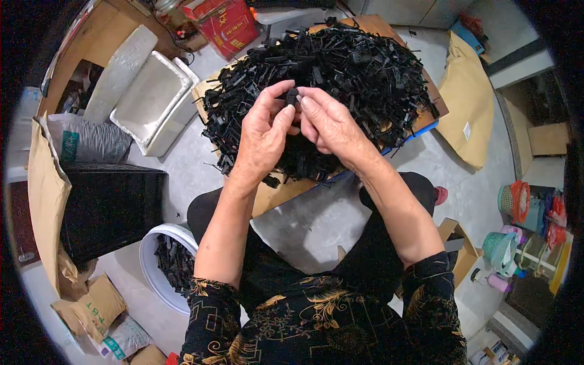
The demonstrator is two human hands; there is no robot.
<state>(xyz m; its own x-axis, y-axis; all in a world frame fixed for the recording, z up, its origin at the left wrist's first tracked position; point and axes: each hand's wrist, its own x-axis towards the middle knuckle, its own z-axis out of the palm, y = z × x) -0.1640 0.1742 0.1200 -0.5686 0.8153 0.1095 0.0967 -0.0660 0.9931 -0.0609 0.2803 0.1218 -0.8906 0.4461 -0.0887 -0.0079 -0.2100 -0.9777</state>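
Between the fingertips of both hands is a small black plastic part [292,97]; its exact kind is too small to make out. My left hand [267,121] pinches it from the left with thumb and fingers. From the other side my right hand [325,121] closes its thumb and forefinger on it. Both hands are held over the near part of a large heap of black plastic parts [365,67], many with thin stems. The heap lies on a low board [274,198] in front of my knees.
A white bucket [146,261] of black parts stands by my left leg. Beyond it are a black box [112,207], a white foam box [141,100] and brown paper sacks [91,304]. A large tan sack [468,103] lies to the right, near baskets [500,249].
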